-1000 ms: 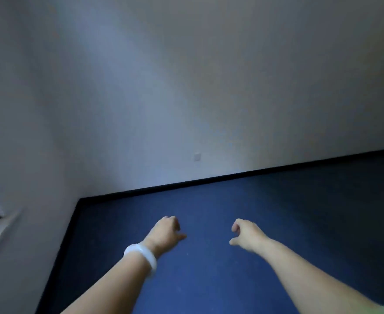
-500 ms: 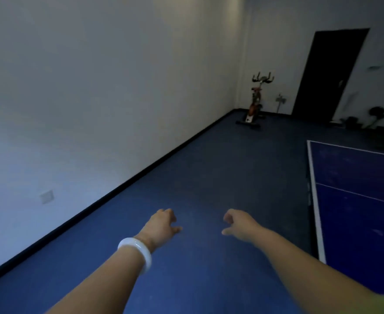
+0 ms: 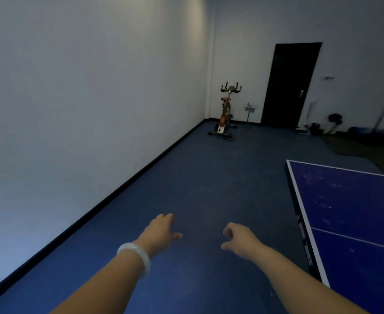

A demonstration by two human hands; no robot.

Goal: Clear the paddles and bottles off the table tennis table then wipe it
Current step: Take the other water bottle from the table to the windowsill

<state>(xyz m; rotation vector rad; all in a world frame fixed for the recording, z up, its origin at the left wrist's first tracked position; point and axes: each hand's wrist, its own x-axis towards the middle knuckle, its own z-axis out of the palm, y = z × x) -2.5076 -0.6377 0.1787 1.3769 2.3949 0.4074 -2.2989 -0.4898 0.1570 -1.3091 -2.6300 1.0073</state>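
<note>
blue table tennis table (image 3: 354,214), white-lined, right

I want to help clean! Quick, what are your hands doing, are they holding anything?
Left hand: open, fingers loosely curled, holding nothing.
Right hand: open, fingers loosely curled, holding nothing.

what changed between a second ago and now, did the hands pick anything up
The view swung right: from a bare wall corner to the table tennis table at right, then the exercise bike and dark door at the far end. Nothing was taken hold of or let go. The left hand, white bangle on its wrist, and the right hand stayed out in front, loosely curled and empty.
</note>
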